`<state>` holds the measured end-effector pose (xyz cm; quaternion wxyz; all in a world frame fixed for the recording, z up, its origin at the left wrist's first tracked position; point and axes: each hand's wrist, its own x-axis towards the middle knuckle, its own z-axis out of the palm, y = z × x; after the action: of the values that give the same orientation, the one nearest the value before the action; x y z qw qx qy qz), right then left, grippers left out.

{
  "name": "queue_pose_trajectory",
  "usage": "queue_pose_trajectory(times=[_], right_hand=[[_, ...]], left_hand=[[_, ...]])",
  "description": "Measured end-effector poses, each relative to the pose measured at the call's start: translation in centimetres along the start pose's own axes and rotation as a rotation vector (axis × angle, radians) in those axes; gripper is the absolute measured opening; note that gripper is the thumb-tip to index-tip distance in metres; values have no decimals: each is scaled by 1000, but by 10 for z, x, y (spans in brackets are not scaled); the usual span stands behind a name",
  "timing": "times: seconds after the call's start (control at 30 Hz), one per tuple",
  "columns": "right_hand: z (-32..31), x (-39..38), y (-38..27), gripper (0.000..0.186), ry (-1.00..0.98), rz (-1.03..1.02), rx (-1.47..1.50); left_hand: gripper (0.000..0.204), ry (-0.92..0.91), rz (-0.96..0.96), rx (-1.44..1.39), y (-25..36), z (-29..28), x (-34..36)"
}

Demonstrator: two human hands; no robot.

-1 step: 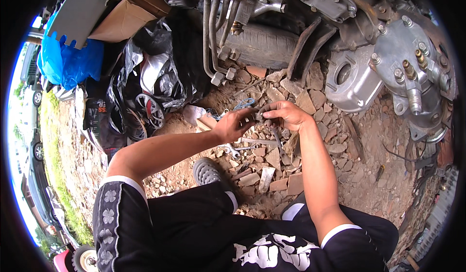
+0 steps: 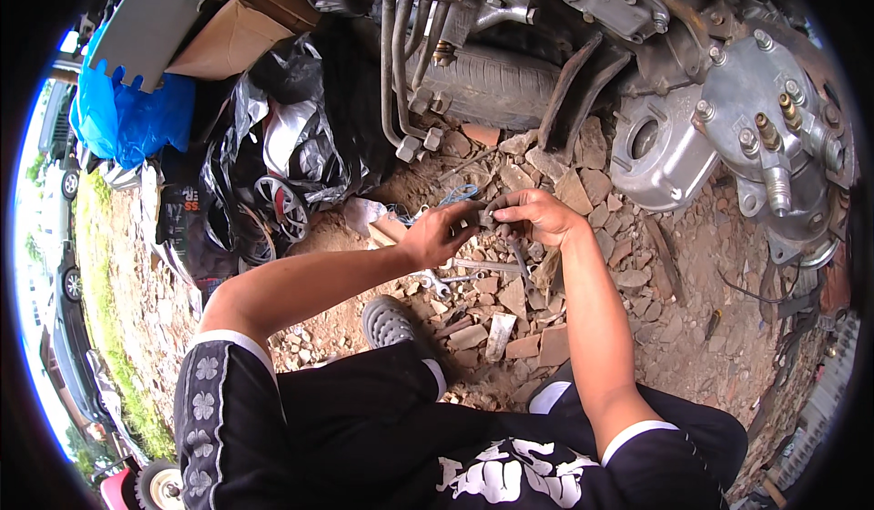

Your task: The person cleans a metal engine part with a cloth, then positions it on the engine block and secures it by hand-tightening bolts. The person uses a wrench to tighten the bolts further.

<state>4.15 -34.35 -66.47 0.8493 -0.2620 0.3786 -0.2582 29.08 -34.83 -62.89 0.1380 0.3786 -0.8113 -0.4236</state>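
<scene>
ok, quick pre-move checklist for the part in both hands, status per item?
1. Left hand on the small dark part: ok, fingers touch it.
2. Right hand on the same part: ok, gripping from the other side.
3. What the part is, or its condition: cannot tell, mostly covered by fingers.
4. Wrench within reach: ok, lying on the rubble below the hands.
5. Footing: not ok, loose broken bricks underfoot.
6. Engine casing apart from hands: ok.
</scene>
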Motion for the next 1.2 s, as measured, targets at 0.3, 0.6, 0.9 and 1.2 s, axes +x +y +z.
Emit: queue_pose_trajectory(times=[0.3, 0.6, 0.9, 1.2], right_hand=[[-5, 11, 13, 22, -50, -43, 191], [-5, 14, 2, 26, 300, 177, -473], [-28, 24, 1, 30, 646, 36, -1093], [4, 37, -23, 37, 710, -75, -1053]], left_hand=[[33, 177, 145, -23, 15, -1, 8], [23, 94, 117, 135, -5, -2, 6], [30, -407, 237, 454, -47, -17, -16], [34, -611, -31, 575, -57, -27, -17]])
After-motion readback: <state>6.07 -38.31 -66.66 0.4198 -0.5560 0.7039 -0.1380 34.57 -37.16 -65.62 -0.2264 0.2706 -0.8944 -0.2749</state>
